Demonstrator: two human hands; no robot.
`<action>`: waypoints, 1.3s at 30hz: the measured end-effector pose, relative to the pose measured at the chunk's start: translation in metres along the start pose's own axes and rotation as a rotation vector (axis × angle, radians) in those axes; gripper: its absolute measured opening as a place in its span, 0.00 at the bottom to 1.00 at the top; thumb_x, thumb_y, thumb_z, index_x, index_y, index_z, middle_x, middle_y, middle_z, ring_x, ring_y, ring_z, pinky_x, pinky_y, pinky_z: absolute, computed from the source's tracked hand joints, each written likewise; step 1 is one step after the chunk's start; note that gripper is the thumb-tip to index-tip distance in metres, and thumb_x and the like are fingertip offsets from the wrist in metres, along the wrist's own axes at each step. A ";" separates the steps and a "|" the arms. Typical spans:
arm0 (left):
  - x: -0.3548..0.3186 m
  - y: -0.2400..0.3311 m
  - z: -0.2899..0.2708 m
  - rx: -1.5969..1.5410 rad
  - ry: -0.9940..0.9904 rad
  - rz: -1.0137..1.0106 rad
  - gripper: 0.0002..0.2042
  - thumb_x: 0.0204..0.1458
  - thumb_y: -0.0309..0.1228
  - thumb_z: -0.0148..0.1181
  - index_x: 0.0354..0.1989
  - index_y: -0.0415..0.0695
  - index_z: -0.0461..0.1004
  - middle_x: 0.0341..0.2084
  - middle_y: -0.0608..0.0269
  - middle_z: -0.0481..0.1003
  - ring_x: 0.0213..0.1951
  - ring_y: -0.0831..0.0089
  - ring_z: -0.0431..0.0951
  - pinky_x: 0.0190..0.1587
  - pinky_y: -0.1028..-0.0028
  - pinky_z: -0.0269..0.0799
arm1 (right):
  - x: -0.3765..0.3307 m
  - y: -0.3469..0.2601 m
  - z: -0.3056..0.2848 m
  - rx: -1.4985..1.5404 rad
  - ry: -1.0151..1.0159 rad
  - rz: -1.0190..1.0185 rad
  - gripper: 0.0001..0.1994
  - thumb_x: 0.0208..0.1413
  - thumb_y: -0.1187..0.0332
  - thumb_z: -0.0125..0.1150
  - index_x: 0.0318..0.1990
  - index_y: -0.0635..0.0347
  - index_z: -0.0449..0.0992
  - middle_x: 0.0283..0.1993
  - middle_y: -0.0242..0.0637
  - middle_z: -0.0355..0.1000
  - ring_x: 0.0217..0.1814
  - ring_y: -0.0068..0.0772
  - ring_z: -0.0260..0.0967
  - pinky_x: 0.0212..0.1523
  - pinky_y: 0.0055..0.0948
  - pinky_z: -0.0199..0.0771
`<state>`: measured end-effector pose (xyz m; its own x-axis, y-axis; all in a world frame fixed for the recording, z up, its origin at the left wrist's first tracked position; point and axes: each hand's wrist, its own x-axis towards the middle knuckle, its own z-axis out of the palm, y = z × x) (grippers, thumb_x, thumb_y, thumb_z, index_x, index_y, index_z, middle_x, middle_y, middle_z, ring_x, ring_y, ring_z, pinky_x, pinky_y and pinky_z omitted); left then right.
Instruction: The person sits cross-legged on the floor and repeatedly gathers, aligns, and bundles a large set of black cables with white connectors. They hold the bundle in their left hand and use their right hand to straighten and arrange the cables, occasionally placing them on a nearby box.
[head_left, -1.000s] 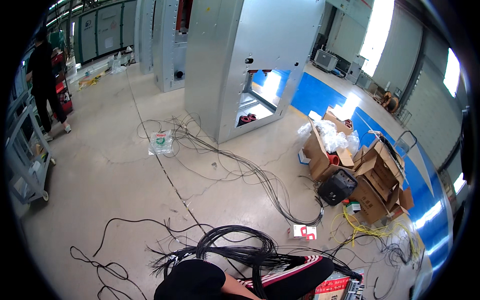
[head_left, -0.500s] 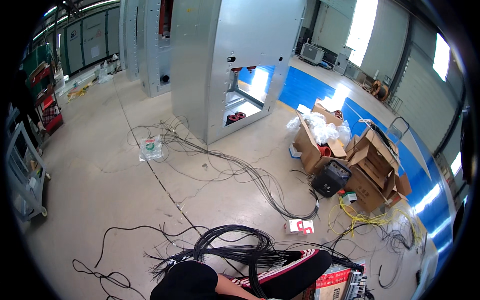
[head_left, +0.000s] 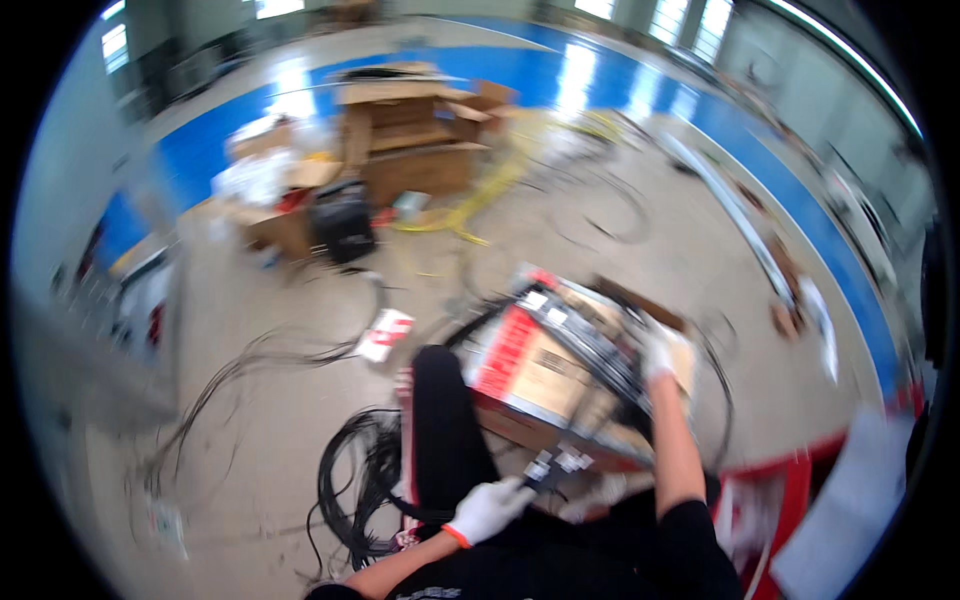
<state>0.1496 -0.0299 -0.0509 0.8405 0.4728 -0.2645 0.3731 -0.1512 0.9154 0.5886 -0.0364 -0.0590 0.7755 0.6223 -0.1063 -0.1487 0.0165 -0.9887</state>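
Observation:
My left hand (head_left: 492, 508), in a white glove with an orange cuff, is closed on a black cable bundle with white tags (head_left: 552, 466) near my knee. Ahead of it lies a printed cardboard box (head_left: 520, 375), red and tan. Long dark strips (head_left: 585, 345), blurred, lie across the top of the box. My right hand (head_left: 657, 350), also gloved in white, reaches to the far right end of these strips. Motion smears its fingers, so its grip is hidden. A coil of black cable (head_left: 345, 470) rests on the floor left of my leg.
A small white and red box (head_left: 384, 335) lies on the floor ahead. Beyond it stand a black case (head_left: 341, 222), open cartons (head_left: 420, 170) and a yellow cable (head_left: 480, 205). Loose black wires (head_left: 240, 365) trail left. A red-edged item (head_left: 790, 510) is close on my right.
The view has swung right, so the cabinet slides to the left edge. Both gloved hands now show: the left on the tagged cables, the right at the strips on the box.

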 end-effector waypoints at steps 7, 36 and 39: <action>0.012 0.003 0.010 -0.193 0.089 -0.193 0.14 0.61 0.36 0.53 0.29 0.37 0.73 0.15 0.62 0.76 0.16 0.75 0.75 0.22 0.73 0.68 | -0.007 -0.034 0.035 0.254 0.044 -0.164 0.39 0.57 0.82 0.49 0.75 0.55 0.41 0.49 0.48 0.78 0.18 0.14 0.53 0.17 0.17 0.56; 0.027 0.009 0.011 -0.432 -0.179 -0.291 0.08 0.62 0.32 0.54 0.39 0.40 0.69 0.23 0.65 0.74 0.14 0.83 0.64 0.15 0.81 0.59 | -0.280 0.067 0.072 -0.106 -0.154 0.296 0.16 0.66 0.58 0.54 0.37 0.64 0.76 0.30 0.28 0.71 0.34 0.18 0.66 0.36 0.22 0.67; 0.022 0.014 0.013 -0.485 -0.056 -0.311 0.06 0.61 0.30 0.53 0.37 0.41 0.69 0.19 0.67 0.72 0.13 0.83 0.63 0.14 0.81 0.57 | -0.279 0.056 0.079 0.001 -0.095 0.287 0.15 0.66 0.59 0.52 0.37 0.63 0.76 0.32 0.29 0.72 0.35 0.18 0.66 0.38 0.22 0.67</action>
<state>0.1779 -0.0331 -0.0481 0.7443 0.3829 -0.5472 0.3942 0.4095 0.8227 0.3156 -0.1476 -0.0766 0.6412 0.6718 -0.3709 -0.3541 -0.1697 -0.9197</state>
